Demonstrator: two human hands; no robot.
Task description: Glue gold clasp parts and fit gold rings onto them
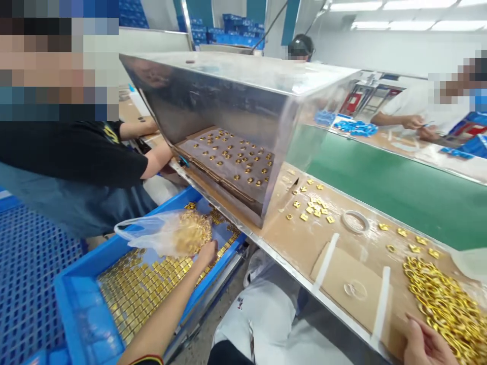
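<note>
My left hand (207,253) reaches into a blue plastic tray (85,309), its fingers curled closed and pointing down. What they hold, if anything, is hidden. Right beside it lies a clear plastic bag (160,232) with small gold-coloured pieces bunched in it. Flat square gold pieces (140,286) cover the tray floor in close rows. At the bottom right, my right hand (428,342) is partly cut off by the picture edge. Its fingers are loosely bent and apart, with nothing visible in them, next to a heap of gold-coloured rings (449,304) on the bench.
A metal hood (228,96) stands on the bench, with small gold pieces on a sheet inside. Loose gold pieces (315,205), a tape roll (355,221) and a taped cardboard piece (346,279) lie nearby. Beyond runs a green belt (395,187). A co-worker's arm (160,157) reaches behind the hood.
</note>
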